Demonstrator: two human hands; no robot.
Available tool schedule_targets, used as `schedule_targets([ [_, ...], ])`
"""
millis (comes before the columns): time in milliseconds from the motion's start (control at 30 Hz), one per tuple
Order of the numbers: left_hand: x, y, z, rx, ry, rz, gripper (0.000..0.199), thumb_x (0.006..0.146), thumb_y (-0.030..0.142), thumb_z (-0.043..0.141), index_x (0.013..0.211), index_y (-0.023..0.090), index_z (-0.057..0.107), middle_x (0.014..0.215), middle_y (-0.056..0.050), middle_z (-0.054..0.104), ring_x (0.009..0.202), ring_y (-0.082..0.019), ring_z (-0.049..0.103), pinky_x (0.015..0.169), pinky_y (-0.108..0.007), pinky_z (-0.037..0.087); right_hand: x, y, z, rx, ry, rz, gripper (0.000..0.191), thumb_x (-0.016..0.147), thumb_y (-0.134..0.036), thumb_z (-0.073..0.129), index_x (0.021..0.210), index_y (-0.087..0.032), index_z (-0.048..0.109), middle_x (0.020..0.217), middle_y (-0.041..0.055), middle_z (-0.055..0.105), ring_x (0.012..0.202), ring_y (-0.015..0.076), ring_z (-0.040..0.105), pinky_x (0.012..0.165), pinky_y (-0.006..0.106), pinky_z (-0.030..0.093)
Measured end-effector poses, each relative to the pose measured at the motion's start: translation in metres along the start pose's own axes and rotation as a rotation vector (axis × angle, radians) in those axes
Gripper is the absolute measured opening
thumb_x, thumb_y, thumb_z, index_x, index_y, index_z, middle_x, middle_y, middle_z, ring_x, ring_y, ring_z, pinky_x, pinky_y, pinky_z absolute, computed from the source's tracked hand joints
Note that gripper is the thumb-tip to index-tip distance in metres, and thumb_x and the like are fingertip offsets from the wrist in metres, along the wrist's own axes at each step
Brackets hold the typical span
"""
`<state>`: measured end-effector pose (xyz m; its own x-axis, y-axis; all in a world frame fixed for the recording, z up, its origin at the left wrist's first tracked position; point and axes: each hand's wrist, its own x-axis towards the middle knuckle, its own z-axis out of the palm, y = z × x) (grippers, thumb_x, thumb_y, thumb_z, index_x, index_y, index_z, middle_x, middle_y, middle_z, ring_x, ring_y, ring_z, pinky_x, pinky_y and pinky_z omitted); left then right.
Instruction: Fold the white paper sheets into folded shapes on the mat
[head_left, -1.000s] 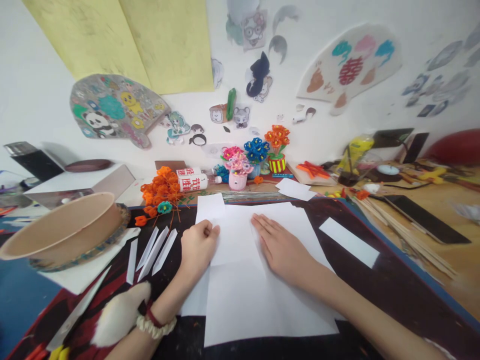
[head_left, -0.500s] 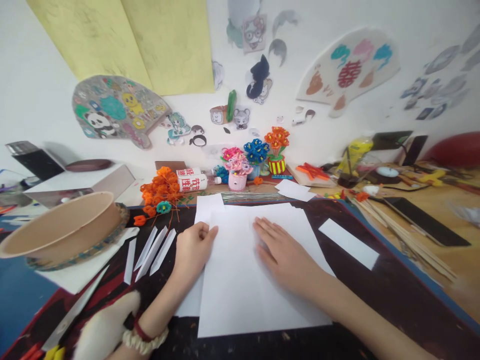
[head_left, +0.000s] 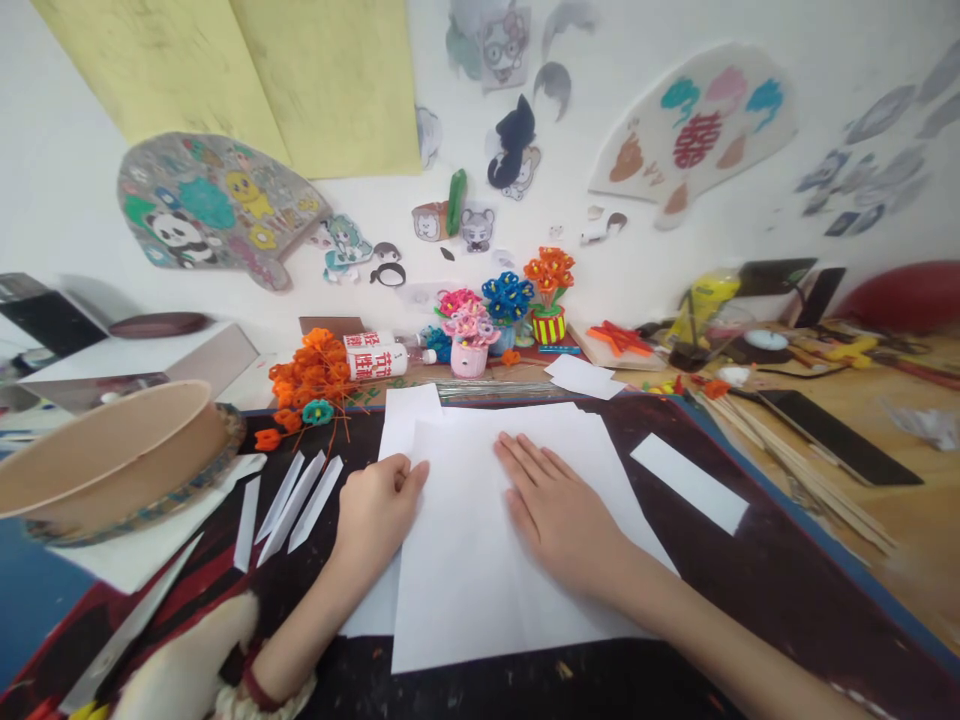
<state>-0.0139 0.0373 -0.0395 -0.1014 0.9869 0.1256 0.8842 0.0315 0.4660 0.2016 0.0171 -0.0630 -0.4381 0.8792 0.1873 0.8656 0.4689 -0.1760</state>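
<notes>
A large sheet of white paper [head_left: 465,580] lies in front of me on top of other white paper, part of which shows at its left. My left hand [head_left: 379,508] is closed at the sheet's left edge, thumb on the margin and fingers curled. Flat on the sheet's upper middle rests my right hand [head_left: 559,505], fingers stretched out and pointing up and left. Several narrow folded paper strips [head_left: 289,515] lie left of my left hand. To the right of the sheet is a white paper rectangle [head_left: 690,483].
Scissors [head_left: 124,635] lie at the lower left, below a round beige basin [head_left: 112,450]. Orange craft flowers [head_left: 311,375], a bottle [head_left: 375,360] and small flower pots [head_left: 470,358] line the back. Thin wooden sticks [head_left: 810,475] and a black flat object [head_left: 840,437] are at right.
The view has shifted slightly, so most things sit a little further left. My right hand stays flat on the paper and my left hand stays at its edge.
</notes>
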Motion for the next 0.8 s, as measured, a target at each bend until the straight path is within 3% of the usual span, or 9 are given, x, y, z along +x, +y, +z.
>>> schedule_targets([
  [467, -0.006, -0.004, -0.004, -0.106, 0.007, -0.014, 0.042, 0.078, 0.044, 0.045, 0.051, 0.021, 0.023, 0.044, 0.006, 0.026, 0.046, -0.013, 0.025, 0.050, -0.026, 0.021, 0.000, 0.000, 0.002, 0.000, 0.013, 0.009, 0.055, 0.094, -0.029, 0.027, 0.146, -0.011, 0.029, 0.151, 0.0077, 0.029, 0.139, 0.0223, 0.027, 0.112, 0.043, 0.029],
  [667, -0.005, -0.004, -0.013, -0.148, -0.188, 0.026, 0.046, 0.074, 0.047, 0.050, 0.048, 0.021, 0.021, 0.045, 0.006, 0.024, 0.048, -0.011, 0.023, 0.049, -0.025, 0.019, 0.007, 0.007, -0.004, 0.014, 0.024, 0.026, 0.054, 0.095, -0.030, 0.026, 0.145, -0.009, 0.031, 0.149, 0.0099, 0.033, 0.138, 0.0214, 0.029, 0.114, 0.044, 0.026],
  [800, -0.006, -0.001, -0.009, -0.172, -0.072, 0.049, 0.043, 0.075, 0.045, 0.048, 0.050, 0.021, 0.023, 0.045, 0.006, 0.026, 0.048, -0.012, 0.027, 0.050, -0.025, 0.021, 0.007, 0.010, -0.009, 0.010, 0.023, -0.038, 0.055, 0.095, -0.032, 0.029, 0.144, -0.008, 0.032, 0.148, 0.0108, 0.034, 0.138, 0.0213, 0.030, 0.116, 0.044, 0.022],
])
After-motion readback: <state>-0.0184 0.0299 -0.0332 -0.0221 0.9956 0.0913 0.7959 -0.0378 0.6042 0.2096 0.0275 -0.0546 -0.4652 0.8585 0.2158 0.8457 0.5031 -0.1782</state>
